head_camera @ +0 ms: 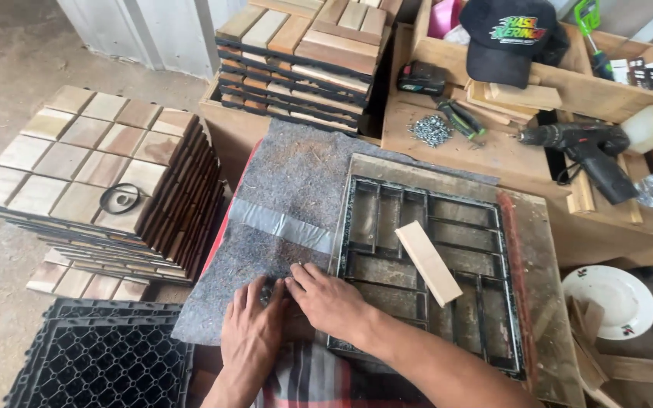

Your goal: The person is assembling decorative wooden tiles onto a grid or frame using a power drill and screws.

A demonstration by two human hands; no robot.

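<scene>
Stacked wooden tiles (103, 170) sitting far left, black plastic grid (103, 363) lying below. Left hand (255, 332) curling fingers onto grey felt mat (289, 189), pinching small item, too hidden to name. Right hand (326, 298) pressing fingertips on same spot beside black frame (425, 264). Wooden slat (427, 262) resting loose across frame. Judgement: keeping fingers close, steadying frame edge. Drill (583, 147) lying right.

Wood slat (428, 262) on grid frame (387, 227), right of both hands (296, 317).
</scene>
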